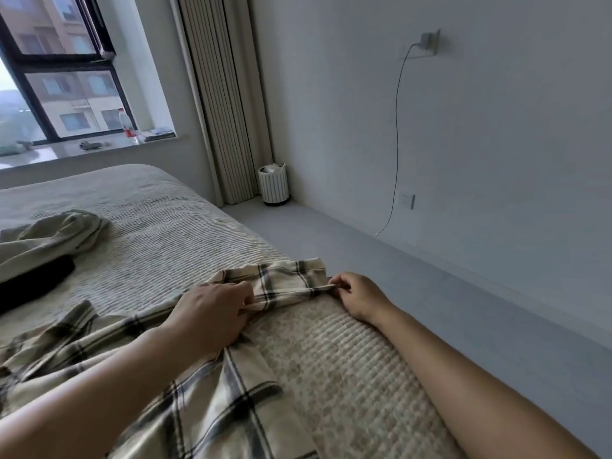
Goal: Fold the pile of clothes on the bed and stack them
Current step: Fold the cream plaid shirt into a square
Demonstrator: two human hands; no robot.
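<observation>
A cream shirt with dark plaid lines (212,389) lies spread over the near part of the bed (159,233). One sleeve (281,283) stretches toward the bed's right edge. My left hand (212,313) pinches the sleeve partway along it. My right hand (357,296) pinches the sleeve's cuff end at the bed's edge. Further left lie a pale green garment (56,240) and a black garment (33,283), both unfolded.
The bed's quilted cover ends at a right edge beside grey floor (364,246). A striped bin (274,185) stands in the corner by the curtain. A cable (397,137) hangs from a wall socket. A bottle (126,125) stands on the window sill.
</observation>
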